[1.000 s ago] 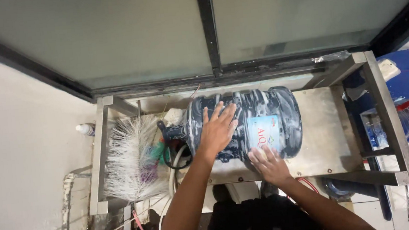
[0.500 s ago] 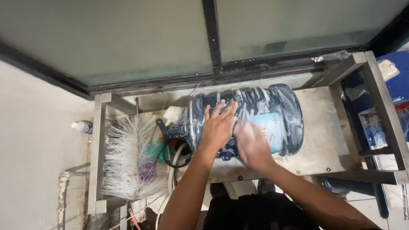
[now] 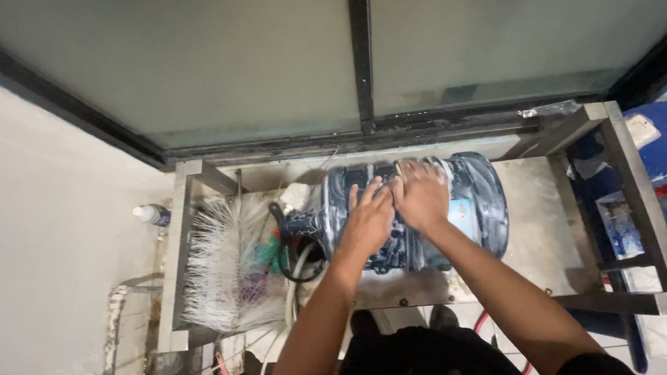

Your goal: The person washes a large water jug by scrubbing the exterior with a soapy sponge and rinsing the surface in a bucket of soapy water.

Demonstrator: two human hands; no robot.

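Left hand: the left hand (image 3: 367, 218) lies flat, palm down, fingers spread, on the upper curve of the big bottle, just left of frame centre. It presses, it grips nothing.
Right hand: the right hand (image 3: 422, 194) is flat as well, fingers stretched toward the top of the frame, a whitish film on its back. It clamps on nothing.
Hands together: thumb side to thumb side, touching or very nearly so, the right one slightly higher in the frame.
Bottle: a large dark-blue water bottle (image 3: 475, 199) lies on its side in the centre of the frame, directly under both palms.
Long axis: it runs left to right across the picture, neck end toward the left, flat base toward the right; the arms come up from the bottom edge and cross it nearly square.
Nearer hand: the left one sits closer to the neck end, the right one closer to the middle of the body and the pale label.
Table: a steel-framed table (image 3: 547, 233) carries the bottle, its bare top showing to the right.
Brush: a round white bristle brush (image 3: 220, 270) stands at centre left, just off the neck end, with dark hoses between.
Behind: frosted glass panes (image 3: 217, 53) fill the top of the frame.
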